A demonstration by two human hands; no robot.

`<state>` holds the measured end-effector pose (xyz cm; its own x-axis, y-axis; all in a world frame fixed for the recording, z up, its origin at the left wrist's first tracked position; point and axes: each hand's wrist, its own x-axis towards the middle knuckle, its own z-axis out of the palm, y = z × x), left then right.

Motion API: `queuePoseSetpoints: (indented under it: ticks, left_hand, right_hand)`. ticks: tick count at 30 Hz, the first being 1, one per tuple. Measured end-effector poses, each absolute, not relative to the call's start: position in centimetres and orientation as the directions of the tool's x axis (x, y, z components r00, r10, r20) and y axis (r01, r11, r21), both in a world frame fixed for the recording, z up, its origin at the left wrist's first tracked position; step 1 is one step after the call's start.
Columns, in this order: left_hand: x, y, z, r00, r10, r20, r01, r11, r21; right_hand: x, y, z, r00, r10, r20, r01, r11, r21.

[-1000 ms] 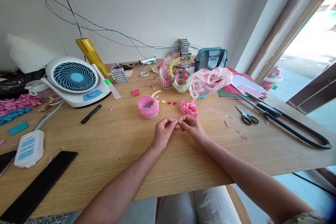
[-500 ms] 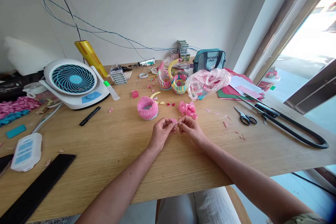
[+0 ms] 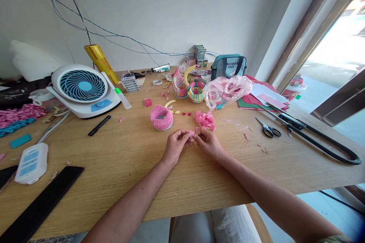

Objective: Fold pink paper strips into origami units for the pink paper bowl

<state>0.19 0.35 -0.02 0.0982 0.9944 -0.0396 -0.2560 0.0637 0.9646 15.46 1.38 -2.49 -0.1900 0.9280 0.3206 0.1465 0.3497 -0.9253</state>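
A small piece of pink paper (image 3: 191, 133) is pinched between my two hands above the table. My left hand (image 3: 176, 145) grips its left side with thumb and fingers. On the other side, the fingertips of my right hand (image 3: 208, 142) press on the paper; its fold is too small to make out. Just beyond my hands lies a pile of pink paper strips (image 3: 204, 119). A round pink basket-like body of folded paper pieces (image 3: 161, 118) stands to the left, with a curved yellow piece (image 3: 170, 103) behind it.
Two colourful folded-paper swans (image 3: 195, 92) and a pink plastic bag (image 3: 226, 90) stand farther back. Scissors (image 3: 268, 128) and a long-handled paper cutter (image 3: 313, 133) lie right. At left are a white fan (image 3: 82, 87), a black pen (image 3: 99, 125) and a power strip (image 3: 32, 163).
The pink paper has turned slightly between my fingertips, and my hands stay close together. The whole view has shifted a little, so the table things appear slightly farther right.
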Motion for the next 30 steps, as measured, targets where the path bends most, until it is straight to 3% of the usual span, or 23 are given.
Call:
queuePoseSetpoints:
  ticks: [6,12,16,21,26,30]
  left_hand:
    - [0.0,0.6,-0.4,0.079,0.988,0.13,-0.086,-0.123,0.989]
    - [-0.3,0.6,-0.5,0.121,0.956,0.269,0.155,-0.286,0.946]
    - [-0.2,0.2,-0.4,0.139,0.941,0.309,0.252,-0.336,0.908]
    - [-0.3,0.3,-0.6,0.145,0.9,0.412,0.392,-0.434,0.811]
    - [-0.3,0.5,-0.7,0.162,0.893,0.42,0.451,-0.446,0.773]
    - [-0.5,0.4,-0.6,0.244,0.818,0.521,0.53,-0.563,0.635]
  right_hand:
    - [15.5,1.4,-2.5,-0.189,0.931,0.312,0.182,0.345,-0.921]
    - [15.4,1.7,-3.2,-0.196,0.939,0.283,0.022,0.293,-0.956]
    - [15.4,1.8,-3.3,-0.167,0.936,0.311,0.019,0.319,-0.948]
    - [15.3,1.2,-2.5,-0.17,0.916,0.363,0.12,0.385,-0.915]
    - [15.3,0.7,-1.8,-0.17,0.88,0.443,0.237,0.472,-0.849]
    - [15.5,0.9,-1.7,-0.213,0.922,0.324,0.098,0.35,-0.932]
